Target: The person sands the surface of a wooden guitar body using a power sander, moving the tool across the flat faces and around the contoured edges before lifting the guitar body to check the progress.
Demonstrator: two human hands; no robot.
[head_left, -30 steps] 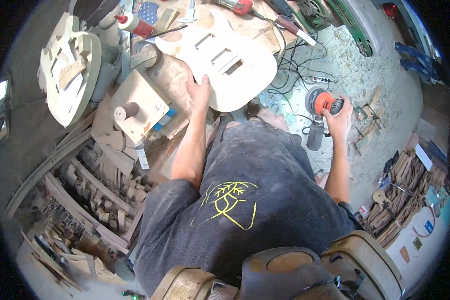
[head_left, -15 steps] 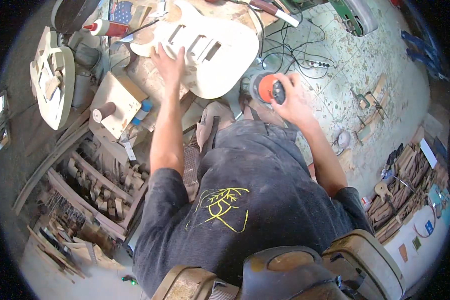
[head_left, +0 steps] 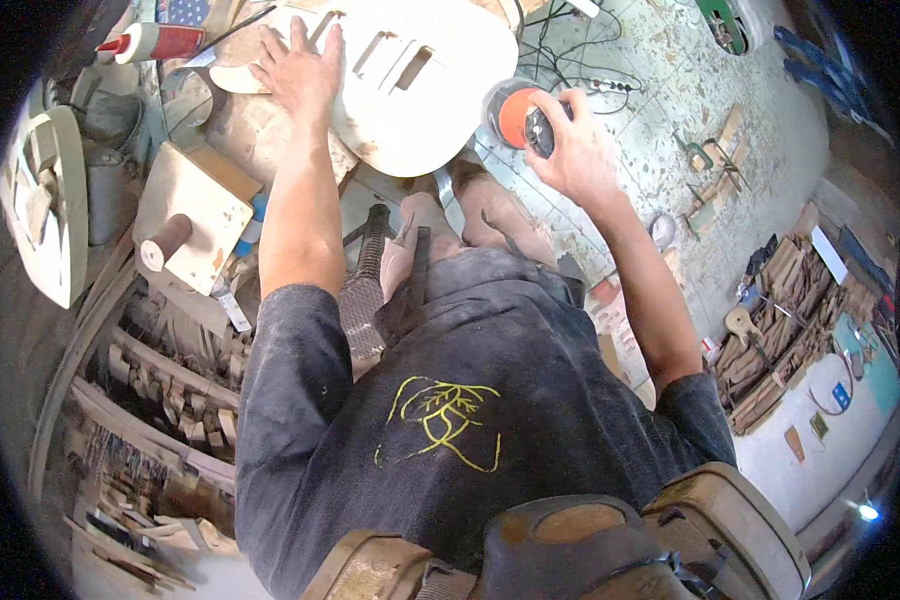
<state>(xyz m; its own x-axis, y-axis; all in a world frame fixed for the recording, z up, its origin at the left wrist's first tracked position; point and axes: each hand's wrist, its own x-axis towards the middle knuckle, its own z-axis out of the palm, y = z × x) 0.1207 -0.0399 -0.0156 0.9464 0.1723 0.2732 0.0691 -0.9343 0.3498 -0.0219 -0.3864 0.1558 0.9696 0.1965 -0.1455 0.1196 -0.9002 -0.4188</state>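
A pale, unfinished electric guitar body (head_left: 425,115) lies on the workbench, with several slots cut through its face. My left hand (head_left: 300,75) rests flat on its left part, fingers spread. In my right hand (head_left: 575,150) is an orange and black random orbital sander (head_left: 520,117), gripped round its dark body. The sander is held beside the guitar body's right edge, tilted, with its round pad turned toward the wood. Whether the pad touches the edge I cannot tell.
A white glue bottle with red cap (head_left: 155,43) lies at the upper left. Left of the bench are a wooden block with a dowel (head_left: 195,225) and another guitar body (head_left: 50,215). Cables and a power strip (head_left: 600,85) lie on the floor, near clamps (head_left: 715,170) and stacked wood (head_left: 780,335).
The view has shifted, so the guitar body appears higher. My left hand's fingers are spread wider on it. The sander stays in my right hand beside the right edge.
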